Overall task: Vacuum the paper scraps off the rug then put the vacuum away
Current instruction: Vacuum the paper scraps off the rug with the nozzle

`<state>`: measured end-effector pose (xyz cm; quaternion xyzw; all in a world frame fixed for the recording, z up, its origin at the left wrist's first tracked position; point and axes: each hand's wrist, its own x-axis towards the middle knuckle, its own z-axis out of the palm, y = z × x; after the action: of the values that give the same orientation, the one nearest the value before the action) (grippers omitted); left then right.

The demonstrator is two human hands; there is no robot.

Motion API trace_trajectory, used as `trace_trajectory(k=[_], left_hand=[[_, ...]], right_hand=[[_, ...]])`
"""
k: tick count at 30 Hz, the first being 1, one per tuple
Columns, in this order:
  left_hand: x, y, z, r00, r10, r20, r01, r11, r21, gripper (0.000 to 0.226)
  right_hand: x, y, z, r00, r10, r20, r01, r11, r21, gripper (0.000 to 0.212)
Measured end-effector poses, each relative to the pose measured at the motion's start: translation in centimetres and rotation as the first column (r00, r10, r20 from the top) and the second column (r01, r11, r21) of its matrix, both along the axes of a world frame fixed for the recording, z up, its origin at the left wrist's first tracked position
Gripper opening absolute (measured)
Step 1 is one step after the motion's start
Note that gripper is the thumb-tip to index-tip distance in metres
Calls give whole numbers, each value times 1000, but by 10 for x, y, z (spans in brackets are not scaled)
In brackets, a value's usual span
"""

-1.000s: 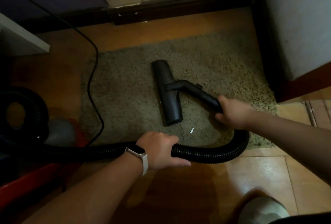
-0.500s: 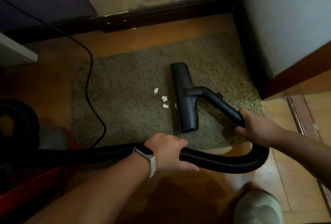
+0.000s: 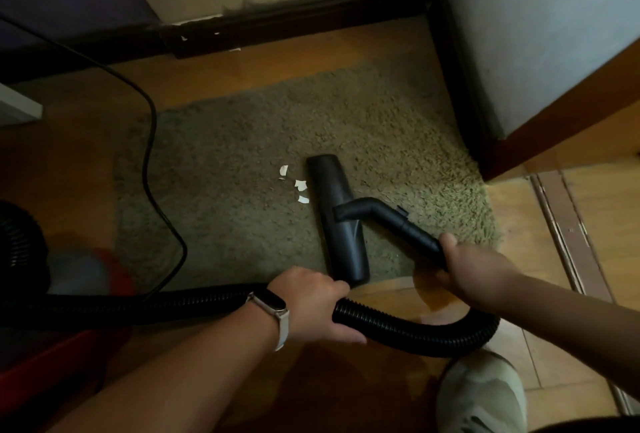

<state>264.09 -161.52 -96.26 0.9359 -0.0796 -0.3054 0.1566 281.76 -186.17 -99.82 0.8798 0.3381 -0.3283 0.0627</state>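
- left hand (image 3: 313, 304) gripping ribbed hose (image 3: 415, 325), just off rug (image 3: 242, 169) near edge
- right hand (image 3: 474, 269) gripping wand (image 3: 412, 230)
- floor nozzle (image 3: 341, 221) flat on rug
- paper scraps (image 3: 300, 185) on rug, just left of nozzle

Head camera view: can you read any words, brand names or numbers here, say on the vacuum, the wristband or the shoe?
No readable text anywhere in this view.
Floor nozzle, wand and hose: plain black, no label showing.
Wristband screen: dark, nothing displayed.
Paper scraps: blank white.
Shoe: no legible brand; too dim to tell.
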Motion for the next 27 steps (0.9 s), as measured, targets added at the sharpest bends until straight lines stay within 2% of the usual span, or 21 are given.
trace_trajectory(k=[8,10,13,17,27], left_hand=[[-23,21,1,997,75,-32,-75,997,5,62],[-27,21,-1,995,97,6,-97,995,0,64],[-27,21,-4,990,125,73,-125,992,-2,65],[-21,26,-6,975,182,129,-183,983,-9,65],[-24,40,-6,942,290,169,-288,957,-33,60]], right_hand=[[-6,57,-2,987,143,-78,-138,988,65,30],[-2,54,-4,989,121,-82,-112,988,111,33],[8,45,-6,997,-12,-81,25,987,157,34],[31,46,-2,986,-157,-53,164,975,152,30],[64,111,4,997,-56,-49,61,993,99,32]])
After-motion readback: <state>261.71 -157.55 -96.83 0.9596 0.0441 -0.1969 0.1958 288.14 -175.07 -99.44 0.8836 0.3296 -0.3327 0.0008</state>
